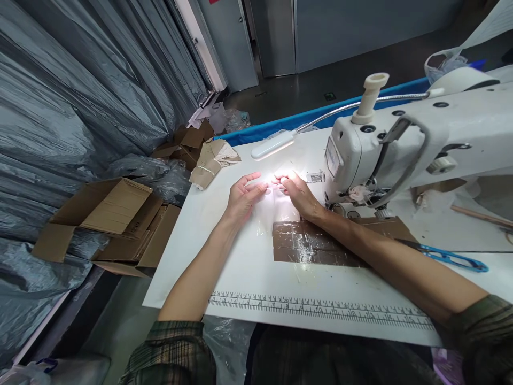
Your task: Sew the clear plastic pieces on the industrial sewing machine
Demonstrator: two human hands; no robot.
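Observation:
My left hand lies on the white sewing table, fingers apart and stretched toward the bright patch under the lamp. My right hand rests beside it, fingertips meeting the left ones on a small pale piece that the glare washes out. Whether either hand grips it I cannot tell. The white sewing machine stands just right of my right hand.
A brown taped patch sits under my right forearm. Blue-handled snips lie at the right. A printed ruler runs along the table's near edge. Tan folded bundle at the far left corner. Open cardboard boxes stand on the floor, left.

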